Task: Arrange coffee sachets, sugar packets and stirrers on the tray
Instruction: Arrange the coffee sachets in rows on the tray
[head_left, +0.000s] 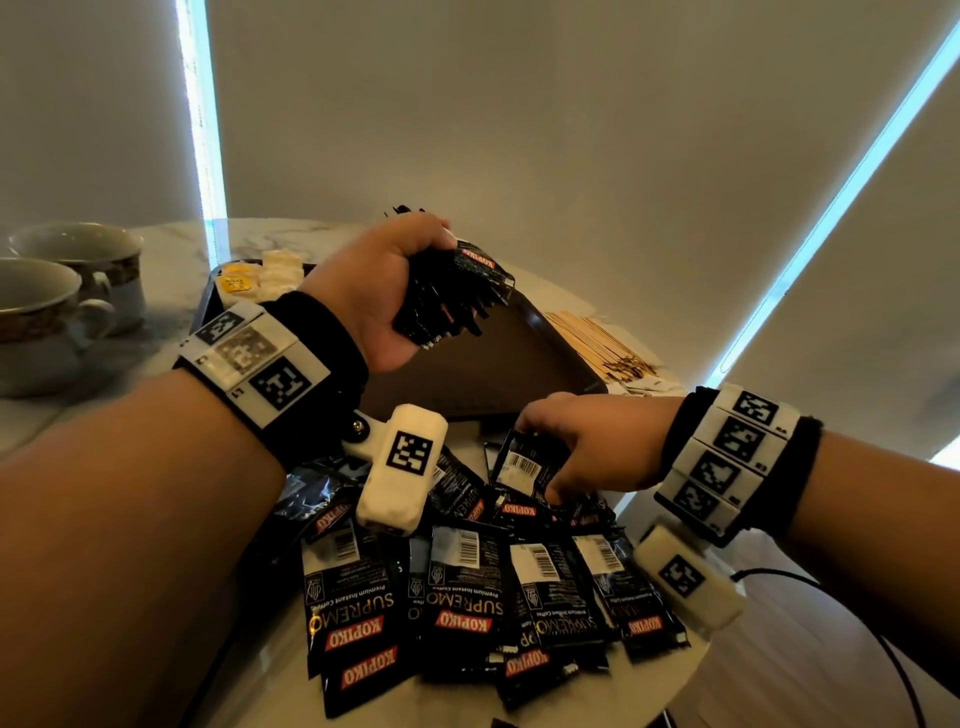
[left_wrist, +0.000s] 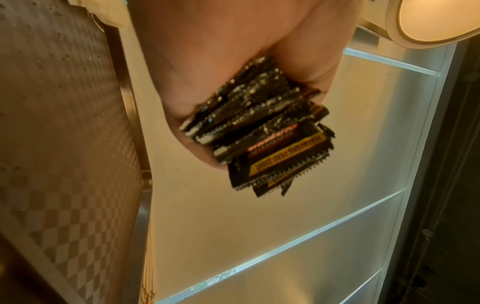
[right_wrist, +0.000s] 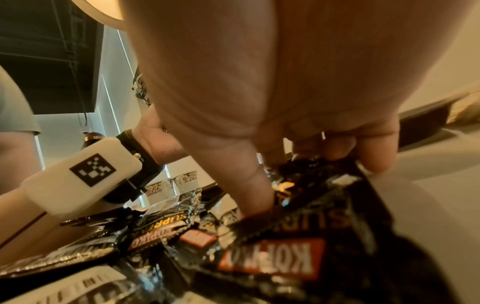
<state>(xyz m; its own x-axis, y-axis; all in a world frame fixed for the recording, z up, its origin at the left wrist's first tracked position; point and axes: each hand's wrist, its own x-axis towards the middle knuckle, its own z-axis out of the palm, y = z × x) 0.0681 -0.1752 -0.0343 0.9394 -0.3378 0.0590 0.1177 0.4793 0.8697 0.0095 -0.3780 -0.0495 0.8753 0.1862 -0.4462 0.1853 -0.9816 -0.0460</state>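
Loose coffee sachets (head_left: 467, 587) crowd the table's near edge; right hand (head_left: 597, 447) pinches one sachet (head_left: 524, 462). Lift cleanly, adding it squarely to the bundle (head_left: 452, 296) the left hand (head_left: 374, 291) clasps above the tray (head_left: 498, 364).

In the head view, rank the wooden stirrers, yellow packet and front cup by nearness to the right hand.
From the right hand:
1. Wooden stirrers, just beyond it, at the tray's right edge.
2. Yellow packet, tray's far-left corner.
3. Front cup, far left on the table.
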